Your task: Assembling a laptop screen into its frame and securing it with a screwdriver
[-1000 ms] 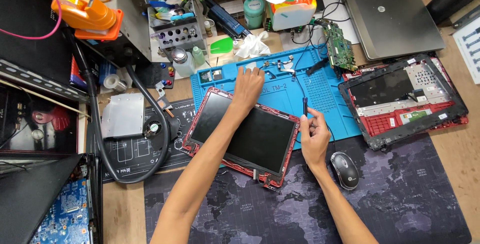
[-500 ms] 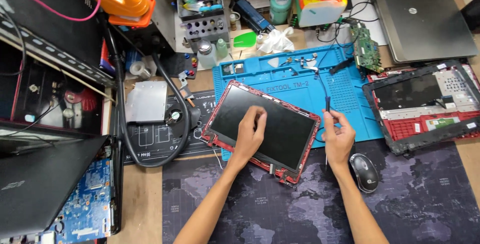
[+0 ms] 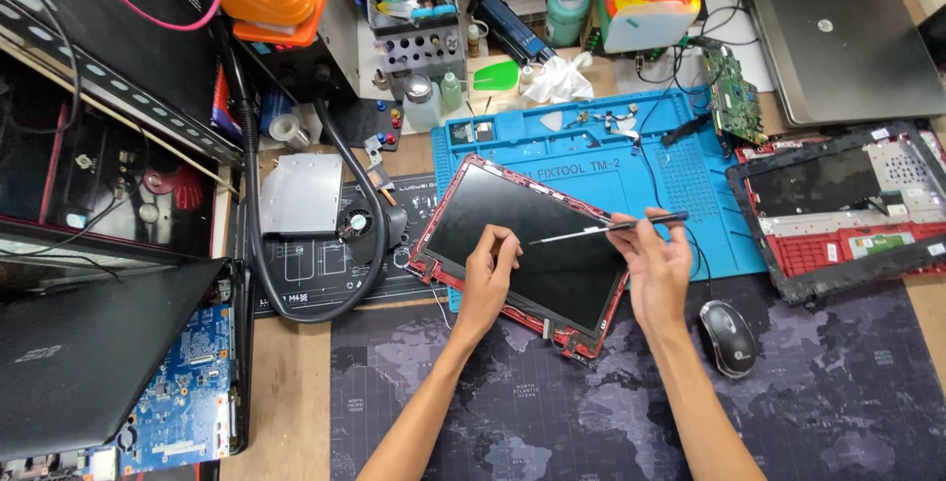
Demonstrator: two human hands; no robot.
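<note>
Bench: wood top, crowded, with a dark map-print mat over the near half and a blue work mat beyond it.

Closed grey laptop at far right corner. Black laptop lid at near left, a blue circuit board just beside it.

Red-framed laptop base lies right of the blue work mat, keyboard side open, well apart from both hands.

Screen panel: dark glass in a red frame, lying flat and turned at an angle, far corner on the blue work mat, near corner on the dark map-print mat. It sits directly under and between the two hands.

Black hose loops at left around a silver drive case and a small fan.

Left hand: fingers curled loosely, fingertips pressing the glass near the panel's middle; heel of the hand over the near edge. Grips nothing.

Right hand: hovers over the panel's right corner, thumb and fingers pinched around the dark handle of a thin metal tool. The shaft runs leftward above the glass, its tip just beside the left hand's fingers. Whether the tip touches the glass cannot be told.

Black mouse lies just right of the right wrist, on the dark map-print mat.
</note>
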